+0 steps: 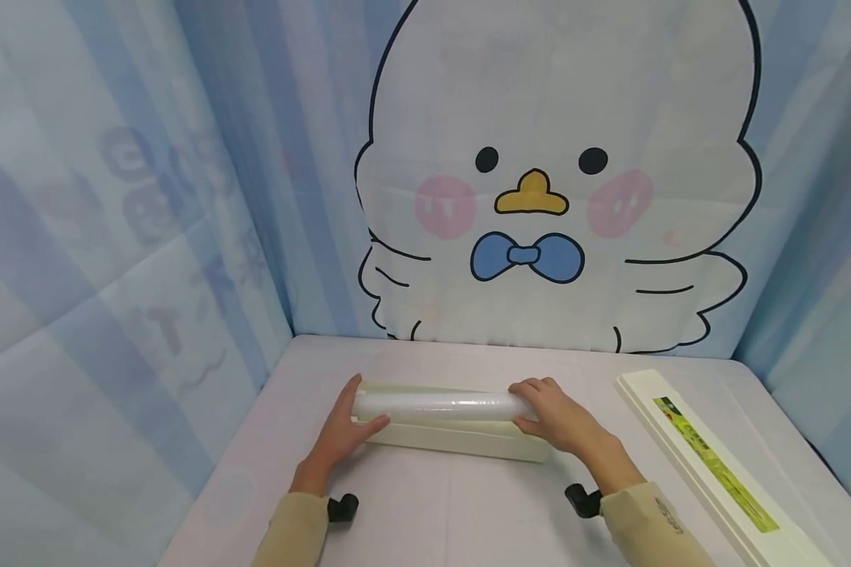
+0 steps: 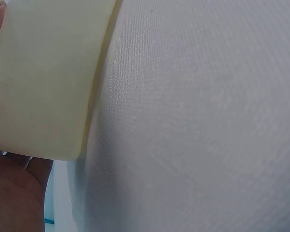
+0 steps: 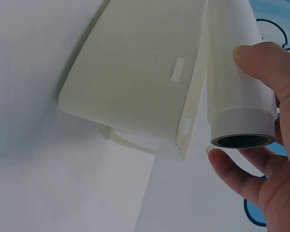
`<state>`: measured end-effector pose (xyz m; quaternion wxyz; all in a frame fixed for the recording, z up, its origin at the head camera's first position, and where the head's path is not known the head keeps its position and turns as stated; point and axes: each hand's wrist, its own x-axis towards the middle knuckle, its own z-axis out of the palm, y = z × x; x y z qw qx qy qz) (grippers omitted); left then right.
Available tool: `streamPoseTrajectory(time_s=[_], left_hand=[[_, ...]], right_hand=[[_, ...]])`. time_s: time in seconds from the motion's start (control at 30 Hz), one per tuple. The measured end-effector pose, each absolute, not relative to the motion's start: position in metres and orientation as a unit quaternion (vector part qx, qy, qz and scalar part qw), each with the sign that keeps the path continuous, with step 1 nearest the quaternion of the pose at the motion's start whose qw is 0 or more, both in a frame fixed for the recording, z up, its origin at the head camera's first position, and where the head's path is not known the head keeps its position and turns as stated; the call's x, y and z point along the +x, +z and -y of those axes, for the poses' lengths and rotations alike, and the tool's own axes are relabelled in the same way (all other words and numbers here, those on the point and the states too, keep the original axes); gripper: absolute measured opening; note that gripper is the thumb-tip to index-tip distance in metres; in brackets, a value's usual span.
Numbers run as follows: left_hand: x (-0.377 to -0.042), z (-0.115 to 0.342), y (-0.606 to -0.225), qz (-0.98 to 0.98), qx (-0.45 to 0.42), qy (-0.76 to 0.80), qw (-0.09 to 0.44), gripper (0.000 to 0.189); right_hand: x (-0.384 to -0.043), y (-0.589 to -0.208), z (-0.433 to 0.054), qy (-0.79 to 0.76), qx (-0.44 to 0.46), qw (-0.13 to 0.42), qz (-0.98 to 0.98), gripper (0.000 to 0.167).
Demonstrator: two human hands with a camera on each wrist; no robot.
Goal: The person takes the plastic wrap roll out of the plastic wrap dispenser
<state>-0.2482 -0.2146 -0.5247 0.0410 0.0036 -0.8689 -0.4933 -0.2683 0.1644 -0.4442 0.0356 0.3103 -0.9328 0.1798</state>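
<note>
A white, glossy roll (image 1: 440, 406) lies lengthwise over a long cream case (image 1: 461, 442), its right end held apart from the case, where the right wrist view shows the dark opening of its core (image 3: 244, 140). The right hand (image 1: 559, 417) grips that end between thumb and fingers. The left hand (image 1: 340, 431) spans the left end of roll and case with thumb and fingers spread; whether it pinches either one, I cannot tell. The case rests on the white-covered desk (image 1: 425, 512). Well to the right, a long cream piece (image 1: 648, 398) with a yellow-green label (image 1: 716, 465) lies at a slant on the desk. Behind stands a blue-striped backdrop (image 1: 312, 197) with a white cartoon bird (image 1: 539, 94) in a blue bow tie (image 1: 523, 255).
</note>
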Motion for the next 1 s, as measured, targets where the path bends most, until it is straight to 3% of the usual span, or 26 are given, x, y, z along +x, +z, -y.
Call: streamPoseTrajectory(time_s=[0.13, 0.37, 0.8, 1.0], left_hand=[[-0.248, 0.214, -0.525, 0.868, 0.002, -0.495, 0.040, 0.105], [-0.248, 0.213, -0.525, 0.871, 0.001, -0.489, 0.045, 0.104], [-0.249, 0.216, -0.527, 0.874, 0.004, -0.484, 0.041, 0.104], [-0.249, 0.216, -0.527, 0.876, 0.001, -0.481, 0.043, 0.105]], right_hand=[[-0.267, -0.446, -0.168, 0.195, 0.327, 0.020, 0.924, 0.046], [-0.265, -0.450, -0.169, 0.181, 0.373, 0.043, 0.909, 0.048], [-0.266, -0.460, -0.161, 0.171, 0.362, 0.086, 0.912, 0.061], [-0.267, -0.459, -0.159, 0.152, 0.356, 0.104, 0.916, 0.056]])
